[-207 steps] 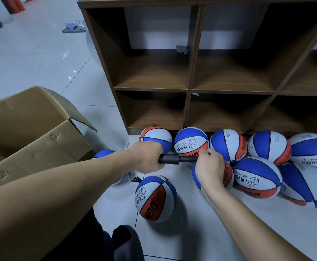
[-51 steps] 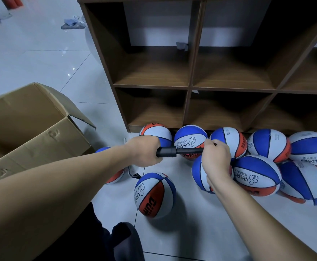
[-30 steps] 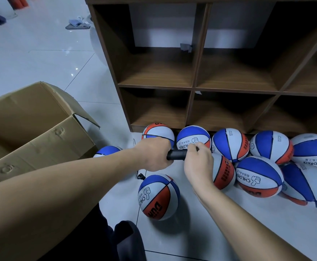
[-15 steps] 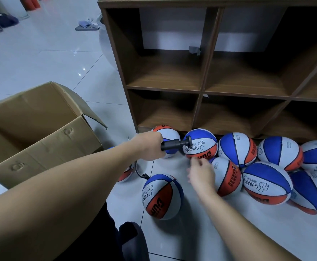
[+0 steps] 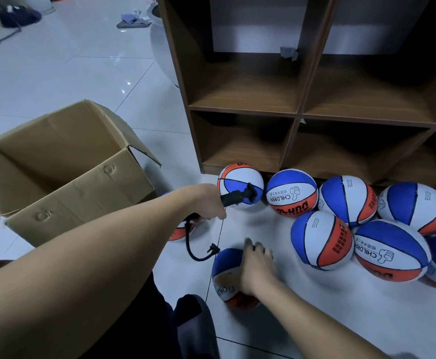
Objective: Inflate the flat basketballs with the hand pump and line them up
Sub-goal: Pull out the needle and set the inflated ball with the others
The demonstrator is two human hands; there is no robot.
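My left hand (image 5: 209,203) grips the barrel of the black hand pump (image 5: 239,196), whose handle sits pushed in at its right end. Its black hose (image 5: 189,248) loops down to a nozzle hanging just left of the near basketball (image 5: 226,278), a blue, white and orange ball on the floor in front of me. My right hand (image 5: 255,265) rests on top of that ball with fingers spread. Several round balls (image 5: 320,239) of the same colours crowd the floor by the shelf base. One more ball (image 5: 179,233) peeks out behind my left forearm.
An open cardboard box (image 5: 69,177) stands on the tiled floor at the left. A brown wooden cubby shelf (image 5: 297,112) rises behind the balls. My dark trouser knee (image 5: 191,325) is at the bottom. A white pot and a cloth lie beyond the shelf.
My right hand has let go of the pump handle and dropped onto the near ball. The pump handle is pushed in, and my left hand still holds the barrel.
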